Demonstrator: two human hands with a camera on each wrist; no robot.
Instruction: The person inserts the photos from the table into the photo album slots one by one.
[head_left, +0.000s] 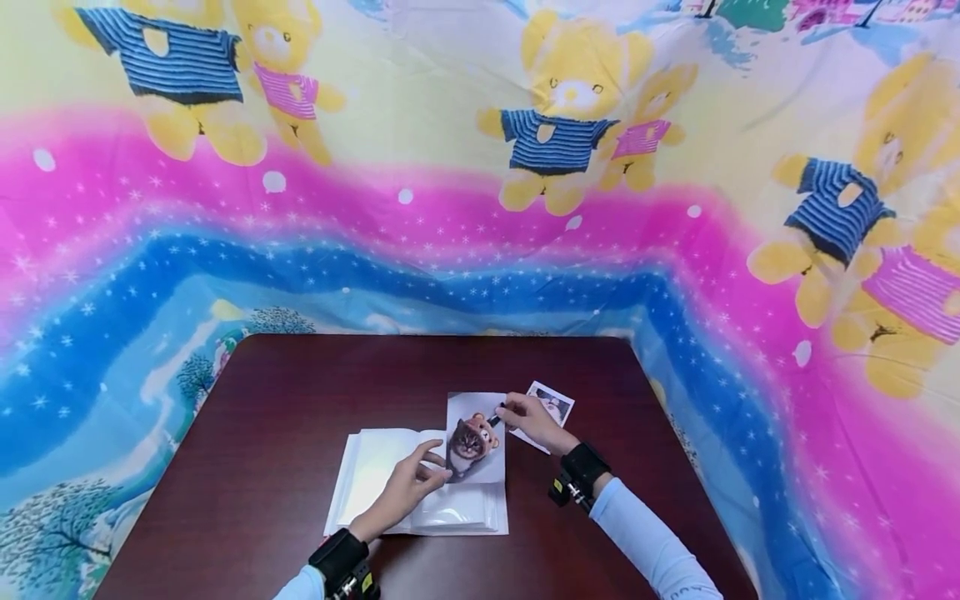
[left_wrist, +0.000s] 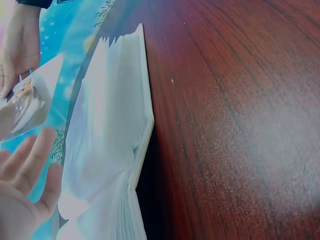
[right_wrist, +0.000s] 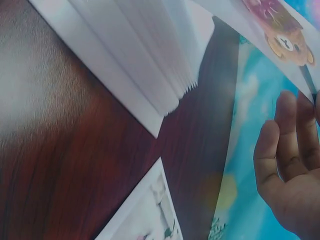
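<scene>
A photo of a cat in a bear hat (head_left: pixel 468 442) is raised over the right-hand page of an open photo album (head_left: pixel 378 454) with clear sleeves. My right hand (head_left: pixel 528 419) pinches the photo at its right edge. A dark narrow strip (right_wrist: pixel 308 80) runs across the photo to those fingertips; whether it is printed or separate I cannot tell. At the photo's lower left edge is my left hand (head_left: pixel 408 483), fingers spread and loosely bent. Its thumb tip is close to that edge; contact is unclear. The left wrist view shows the photo (left_wrist: pixel 42 95) tilted above the album.
A second, white-bordered photo (head_left: pixel 557 402) lies on the dark wooden table (head_left: pixel 285 400), partly behind my right hand. The album's stacked pages (right_wrist: pixel 145 55) fan up from the cover. A bear-patterned cloth (head_left: pixel 420 225) hangs around the table's back and sides.
</scene>
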